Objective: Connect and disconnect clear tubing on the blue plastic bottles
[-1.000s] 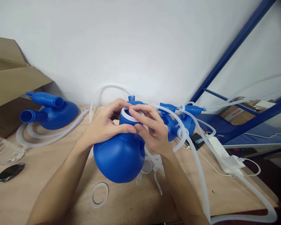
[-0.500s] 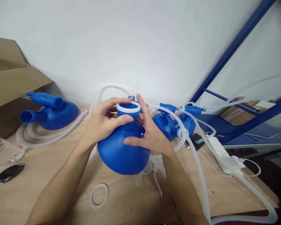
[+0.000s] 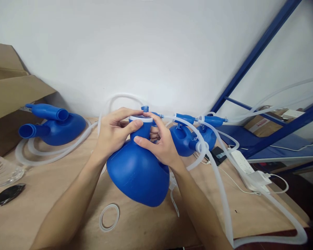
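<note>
A blue plastic urinal bottle [image 3: 138, 173] hangs tilted over the table between my hands, its bulbous base toward me. Around the mouth of its neck sits a white ring [image 3: 141, 119]. My left hand [image 3: 117, 130] grips the neck from the left, thumb pressed on the ring. On the other side my right hand [image 3: 159, 139] closes around the neck, its thumb across the front and its index finger up at the rim. Some fingers are hidden behind the neck. A loose white ring [image 3: 101, 220] lies on the table below.
Another blue bottle [image 3: 67, 130] with a coiled clear tube stands left, by a cardboard box [image 3: 23, 90]. More blue bottles [image 3: 182, 140] with tubes sit at the back right. A power strip [image 3: 242, 163] and a long tube [image 3: 224, 194] run along the right; dark sunglasses-like lens [image 3: 9, 194] lies left.
The bottle has tipped so its mouth shows more edge-on and its base has swung lower. My right hand's spread fingers have closed in around the neck, and my left thumb has moved onto the ring.
</note>
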`<state>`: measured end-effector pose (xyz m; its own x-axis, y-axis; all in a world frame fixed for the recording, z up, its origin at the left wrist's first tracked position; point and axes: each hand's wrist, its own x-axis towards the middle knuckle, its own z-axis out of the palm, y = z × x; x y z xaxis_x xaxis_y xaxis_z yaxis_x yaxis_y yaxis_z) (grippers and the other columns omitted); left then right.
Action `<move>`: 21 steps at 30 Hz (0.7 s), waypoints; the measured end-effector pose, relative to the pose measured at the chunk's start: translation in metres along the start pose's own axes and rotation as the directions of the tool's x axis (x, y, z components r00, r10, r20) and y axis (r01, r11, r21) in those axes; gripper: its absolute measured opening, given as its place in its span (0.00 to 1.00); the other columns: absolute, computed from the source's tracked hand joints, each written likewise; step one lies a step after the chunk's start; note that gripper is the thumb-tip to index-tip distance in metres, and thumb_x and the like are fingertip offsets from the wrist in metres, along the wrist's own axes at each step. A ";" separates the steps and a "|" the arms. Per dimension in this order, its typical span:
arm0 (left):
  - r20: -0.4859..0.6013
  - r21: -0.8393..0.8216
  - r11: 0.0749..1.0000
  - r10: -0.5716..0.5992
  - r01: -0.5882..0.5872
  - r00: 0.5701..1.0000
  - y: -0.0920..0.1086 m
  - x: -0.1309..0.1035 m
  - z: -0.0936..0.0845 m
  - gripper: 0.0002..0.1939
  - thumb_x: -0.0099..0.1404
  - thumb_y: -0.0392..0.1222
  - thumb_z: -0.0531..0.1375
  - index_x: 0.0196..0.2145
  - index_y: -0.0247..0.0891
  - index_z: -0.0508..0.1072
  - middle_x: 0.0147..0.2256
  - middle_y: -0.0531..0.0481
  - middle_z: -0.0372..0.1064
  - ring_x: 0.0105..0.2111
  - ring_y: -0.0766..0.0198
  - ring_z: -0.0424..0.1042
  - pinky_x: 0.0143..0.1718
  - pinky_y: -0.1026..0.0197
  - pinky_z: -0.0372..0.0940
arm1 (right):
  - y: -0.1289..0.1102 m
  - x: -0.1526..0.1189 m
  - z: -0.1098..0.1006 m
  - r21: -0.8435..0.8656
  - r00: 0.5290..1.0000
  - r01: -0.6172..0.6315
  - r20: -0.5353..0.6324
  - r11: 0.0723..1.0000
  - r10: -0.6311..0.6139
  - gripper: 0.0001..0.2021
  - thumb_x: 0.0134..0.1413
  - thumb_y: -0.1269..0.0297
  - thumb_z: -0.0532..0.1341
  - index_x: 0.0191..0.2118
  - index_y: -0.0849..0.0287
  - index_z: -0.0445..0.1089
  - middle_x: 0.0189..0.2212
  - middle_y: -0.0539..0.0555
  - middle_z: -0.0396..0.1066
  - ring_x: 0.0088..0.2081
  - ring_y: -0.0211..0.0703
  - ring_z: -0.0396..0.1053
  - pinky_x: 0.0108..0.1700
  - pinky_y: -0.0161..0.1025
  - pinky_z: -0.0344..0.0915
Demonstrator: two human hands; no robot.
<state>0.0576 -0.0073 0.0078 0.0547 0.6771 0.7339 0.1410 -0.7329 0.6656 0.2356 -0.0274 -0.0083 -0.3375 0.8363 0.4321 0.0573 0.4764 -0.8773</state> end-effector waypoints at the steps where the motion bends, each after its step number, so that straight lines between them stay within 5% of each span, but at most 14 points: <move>1: 0.025 0.013 0.999 -0.034 0.033 0.999 0.001 0.000 -0.001 0.20 0.64 0.57 0.70 0.46 0.40 0.85 0.45 0.42 0.82 0.39 0.57 0.80 0.32 0.64 0.74 | 0.001 0.001 -0.001 -0.013 1.000 0.009 -0.008 1.000 -0.009 0.38 0.57 0.48 0.71 0.69 0.47 0.58 0.46 0.52 0.79 0.43 0.49 0.81 0.48 0.48 0.81; 7: 0.205 0.090 0.991 -0.116 0.099 0.972 0.014 -0.002 -0.007 0.38 0.59 0.54 0.74 0.65 0.43 0.73 0.63 0.40 0.71 0.55 0.47 0.77 0.50 0.52 0.79 | 0.002 0.006 -0.014 -0.269 0.982 0.136 -0.092 0.953 -0.166 0.37 0.55 0.56 0.71 0.68 0.49 0.61 0.63 0.57 0.70 0.58 0.55 0.75 0.57 0.51 0.77; 13: 0.143 0.026 0.987 -0.159 0.157 0.977 0.007 -0.004 0.003 0.31 0.58 0.52 0.75 0.56 0.36 0.80 0.47 0.40 0.82 0.47 0.49 0.83 0.55 0.47 0.77 | 0.006 0.005 -0.020 -0.312 0.977 0.127 -0.124 0.942 -0.173 0.35 0.51 0.57 0.71 0.64 0.53 0.64 0.58 0.58 0.75 0.54 0.54 0.77 0.50 0.47 0.79; 21: 0.123 0.264 0.961 0.050 -0.082 0.991 0.009 -0.008 0.004 0.21 0.61 0.56 0.73 0.49 0.46 0.84 0.48 0.47 0.83 0.46 0.50 0.83 0.49 0.54 0.77 | 0.005 0.005 -0.022 -0.337 0.974 0.162 -0.099 0.928 -0.206 0.32 0.46 0.62 0.70 0.59 0.54 0.67 0.50 0.55 0.78 0.44 0.51 0.79 0.44 0.46 0.79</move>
<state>0.0619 -0.0191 0.0070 0.1830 0.6423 0.7443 0.3921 -0.7419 0.5439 0.2549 -0.0150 -0.0055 -0.2474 0.7431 0.6217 0.3149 0.6685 -0.6737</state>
